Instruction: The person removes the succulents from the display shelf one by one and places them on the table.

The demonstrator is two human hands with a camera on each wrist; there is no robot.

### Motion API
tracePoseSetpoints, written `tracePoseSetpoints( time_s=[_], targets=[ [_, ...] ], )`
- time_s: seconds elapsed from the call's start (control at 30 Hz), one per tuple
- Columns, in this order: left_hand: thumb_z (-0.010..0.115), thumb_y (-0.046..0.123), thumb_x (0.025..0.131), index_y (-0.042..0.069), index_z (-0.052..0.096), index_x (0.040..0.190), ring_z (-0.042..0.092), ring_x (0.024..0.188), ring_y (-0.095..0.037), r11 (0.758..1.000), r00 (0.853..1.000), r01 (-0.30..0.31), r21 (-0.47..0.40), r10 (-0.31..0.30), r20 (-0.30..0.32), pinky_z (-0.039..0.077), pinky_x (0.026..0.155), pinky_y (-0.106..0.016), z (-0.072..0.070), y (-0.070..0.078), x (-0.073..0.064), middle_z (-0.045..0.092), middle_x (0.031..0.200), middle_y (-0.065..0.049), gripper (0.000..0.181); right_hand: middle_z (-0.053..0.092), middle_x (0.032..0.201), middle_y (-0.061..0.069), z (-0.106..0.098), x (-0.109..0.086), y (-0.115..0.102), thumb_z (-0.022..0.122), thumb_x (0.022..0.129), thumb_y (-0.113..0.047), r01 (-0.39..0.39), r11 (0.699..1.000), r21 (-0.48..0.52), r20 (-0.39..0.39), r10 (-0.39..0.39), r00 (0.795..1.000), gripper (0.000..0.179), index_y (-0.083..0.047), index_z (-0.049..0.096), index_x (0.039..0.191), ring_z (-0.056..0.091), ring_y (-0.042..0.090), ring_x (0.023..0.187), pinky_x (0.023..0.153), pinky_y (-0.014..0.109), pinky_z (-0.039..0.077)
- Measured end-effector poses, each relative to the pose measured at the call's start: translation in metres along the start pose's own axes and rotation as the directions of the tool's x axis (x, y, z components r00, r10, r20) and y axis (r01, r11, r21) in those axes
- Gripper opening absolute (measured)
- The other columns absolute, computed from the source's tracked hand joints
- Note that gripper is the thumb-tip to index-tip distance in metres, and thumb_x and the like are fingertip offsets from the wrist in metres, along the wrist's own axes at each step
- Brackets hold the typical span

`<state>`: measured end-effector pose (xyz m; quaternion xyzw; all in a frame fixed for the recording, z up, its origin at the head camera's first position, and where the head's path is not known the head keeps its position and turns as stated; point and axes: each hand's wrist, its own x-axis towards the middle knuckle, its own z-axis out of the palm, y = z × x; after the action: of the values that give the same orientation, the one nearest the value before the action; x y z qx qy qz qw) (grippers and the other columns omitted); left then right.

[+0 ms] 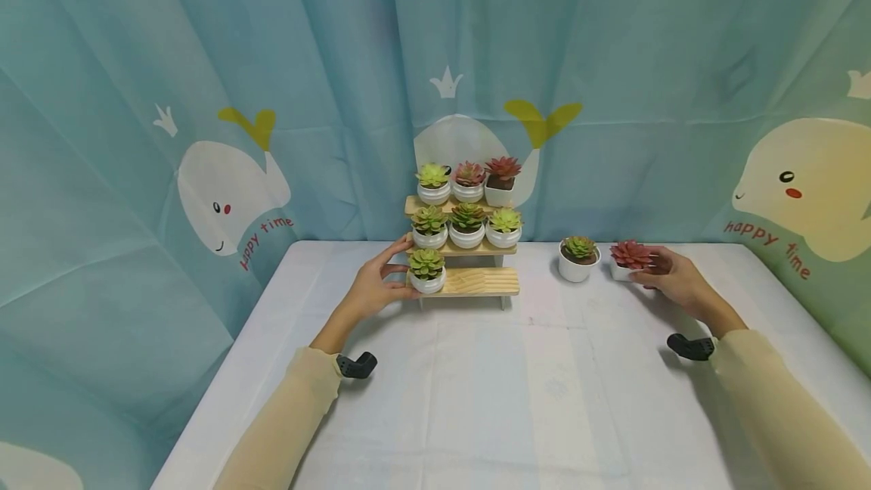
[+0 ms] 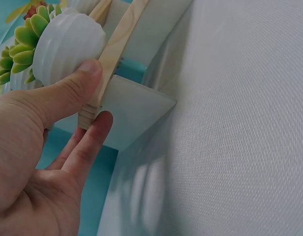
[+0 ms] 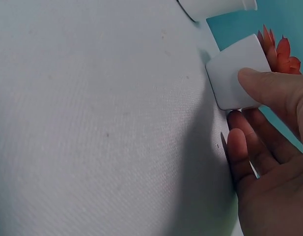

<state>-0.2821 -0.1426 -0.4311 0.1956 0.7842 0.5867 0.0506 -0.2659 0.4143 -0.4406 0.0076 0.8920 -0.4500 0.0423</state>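
Observation:
A three-tier wooden plant stand [image 1: 476,282] holds several small potted succulents. My left hand [image 1: 376,283] grips the left end of its lowest shelf. In the left wrist view, the thumb [image 2: 75,88] lies along the shelf's top edge against a ribbed white pot [image 2: 68,46], with fingertips [image 2: 101,125] under the wood. That pot's green succulent [image 1: 426,264] stands at the shelf's left end. Over on the right, my right hand [image 1: 674,282] pinches a square white pot [image 3: 237,73] with a red succulent [image 1: 631,254]. In the right wrist view, the pot sits on or just above the table; which, I cannot tell.
A round white pot with a green succulent [image 1: 574,271] stands on the table [image 1: 490,392], just left of the red one. Blue curtains [image 1: 340,36] with whale prints hang along the table's back edge. Dark wrist cameras [image 1: 357,365] jut from both sleeves.

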Motion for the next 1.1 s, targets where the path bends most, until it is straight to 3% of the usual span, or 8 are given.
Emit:
tracePoseSetpoints(
  time_s=[0.1,0.37,0.6,0.8,0.97,1.1],
  targets=[
    [0.087,-0.005,0.078,0.021,0.042,0.159,0.054,0.132,-0.033,1.0,1.0,0.001,-0.004,-0.001,0.001,0.06,0.09,-0.039,0.0,0.0,0.0,0.026,0.168,0.011,0.096,0.038,0.153,0.036,0.0,0.0,0.0,0.077,0.095,-0.029,-0.005,1.0,0.005,0.007,0.005,1.0,0.089,0.009,0.025,0.157,0.04,0.048,0.138,0.076,0.008,0.043],
    [0.087,-0.004,0.079,0.019,0.041,0.159,0.052,0.133,-0.035,1.0,1.0,-0.01,-0.01,0.01,0.004,0.059,0.092,-0.041,-0.001,-0.003,0.0,0.025,0.169,0.009,0.095,0.039,0.153,0.036,0.001,0.001,0.0,0.077,0.096,-0.028,-0.008,1.0,0.001,0.004,0.008,1.0,0.088,0.008,0.025,0.157,0.041,0.045,0.138,0.079,0.012,0.043],
    [0.087,-0.002,0.079,0.019,0.041,0.159,0.052,0.133,-0.035,1.0,1.0,-0.014,-0.009,0.014,0.006,0.059,0.092,-0.04,-0.002,-0.004,0.001,0.025,0.169,0.01,0.095,0.044,0.149,0.035,0.001,0.0,0.001,0.077,0.096,-0.03,0.008,1.0,-0.008,-0.004,-0.008,1.0,0.086,0.007,0.028,0.157,0.053,0.025,0.123,0.077,0.009,0.045],
    [0.087,-0.003,0.08,0.019,0.041,0.159,0.052,0.133,-0.035,1.0,1.0,-0.018,-0.014,0.018,0.008,0.06,0.091,-0.04,-0.001,-0.004,0.0,0.024,0.169,0.01,0.094,0.039,0.152,0.036,0.0,0.0,0.0,0.075,0.097,-0.031,0.001,1.0,0.002,0.008,-0.001,1.0,0.088,0.007,0.025,0.157,0.044,0.043,0.134,0.076,0.009,0.044],
    [0.086,-0.004,0.08,0.019,0.041,0.159,0.052,0.133,-0.034,1.0,1.0,-0.007,-0.023,0.007,0.009,0.06,0.09,-0.039,-0.001,-0.004,0.0,0.024,0.169,0.01,0.094,0.042,0.149,0.037,-0.003,-0.002,-0.001,0.074,0.098,-0.032,0.022,0.998,-0.062,0.027,-0.021,0.999,0.085,0.008,0.026,0.156,0.046,0.047,0.133,0.077,0.011,0.046],
    [0.085,-0.005,0.08,0.017,0.04,0.159,0.052,0.134,-0.035,1.0,1.0,-0.003,-0.03,0.004,0.009,0.06,0.09,-0.04,-0.001,-0.003,0.001,0.023,0.169,0.009,0.094,0.045,0.147,0.038,-0.009,-0.005,-0.005,0.073,0.098,-0.034,0.03,0.992,-0.125,0.062,-0.022,0.998,0.087,0.008,0.024,0.156,0.047,0.05,0.133,0.091,0.031,0.054]
  ],
)
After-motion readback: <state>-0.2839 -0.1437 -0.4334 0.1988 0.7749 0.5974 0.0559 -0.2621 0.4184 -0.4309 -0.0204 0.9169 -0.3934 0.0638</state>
